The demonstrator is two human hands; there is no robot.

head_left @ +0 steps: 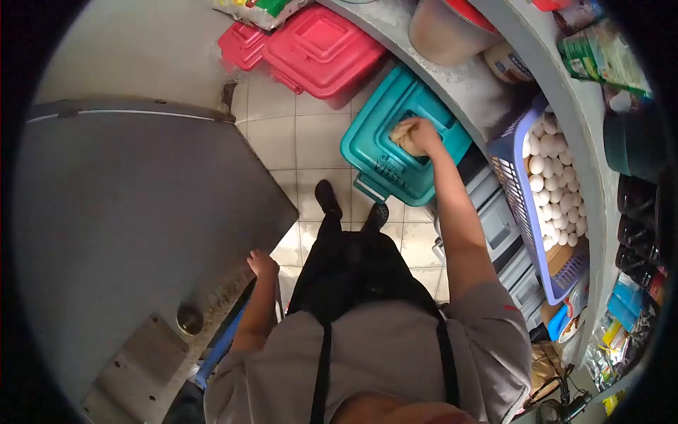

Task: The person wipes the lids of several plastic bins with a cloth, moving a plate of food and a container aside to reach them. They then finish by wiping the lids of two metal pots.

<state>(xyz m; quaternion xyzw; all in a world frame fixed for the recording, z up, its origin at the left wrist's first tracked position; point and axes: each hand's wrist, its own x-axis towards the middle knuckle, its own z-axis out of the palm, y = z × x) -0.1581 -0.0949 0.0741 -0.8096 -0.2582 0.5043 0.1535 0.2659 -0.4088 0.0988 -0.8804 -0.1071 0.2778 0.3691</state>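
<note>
Our right hand [418, 134] is reached out full and low onto the lid of the teal bin [374, 152], fingers closed round a tan lump [401, 132]. We cannot tell whether it is a cloth or something else. The lump sits under the palm and towards the fingertips, pressed against the raised middle of the lid, so the thing we handle is inside the grip and touching the bin. Our left hand [261, 263] is well back from the bin at the edge of the grey table [141, 212]. Its fingers look curled there, but we cannot make out whether it grasps the edge or only rests on it. The risk, as we judge it, comes from the long stoop. Our weight leans forward over the lid, and if the lid flexes or the bin slides on the tiles [311, 141], the hand could skid off and the lump drop beside the bin. Just right of the bin, a shelf [466, 85] runs above it and a blue basket [510, 177] of eggs [554, 184] hangs close to our forearm, so an elbow jerked aside could knock it. Beyond the bin lie pink bins [321, 46].
</note>
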